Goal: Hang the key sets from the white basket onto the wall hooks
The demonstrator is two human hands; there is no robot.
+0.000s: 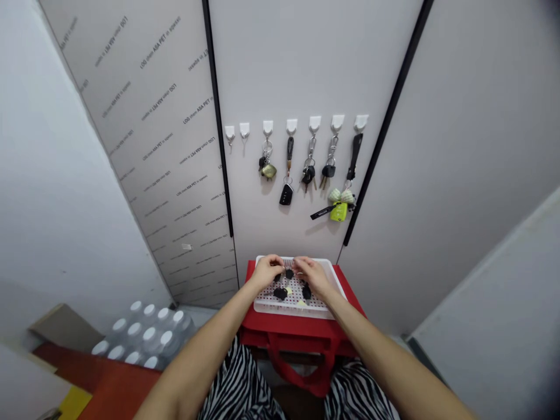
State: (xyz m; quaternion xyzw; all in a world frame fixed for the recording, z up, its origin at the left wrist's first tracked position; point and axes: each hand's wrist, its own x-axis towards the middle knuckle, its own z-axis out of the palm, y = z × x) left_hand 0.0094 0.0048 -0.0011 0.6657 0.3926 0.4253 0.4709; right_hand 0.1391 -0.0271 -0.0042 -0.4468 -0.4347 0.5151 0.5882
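A white perforated plastic tray (286, 313) sits in front of me. My left hand (266, 272) reaches over its left side, fingers pinched together; what they hold is too small to make out. My right hand (312, 276) faces it from the right, with curled fingers close to a small black item (289, 273) between the hands. I cannot tell what the right fingers grip. Lower in the tray lie a dark bunch that looks like keys (280, 293), another black item (307, 291) and pale yellow pieces (301, 303).
The tray rests on a red bag (280, 324) with a hanging handle. On the panel ahead, several white hooks (315, 123) carry key bunches (308, 174) and a lime-green key case (338, 211). White-capped bottles (149, 334) stand at lower left. Walls close in on both sides.
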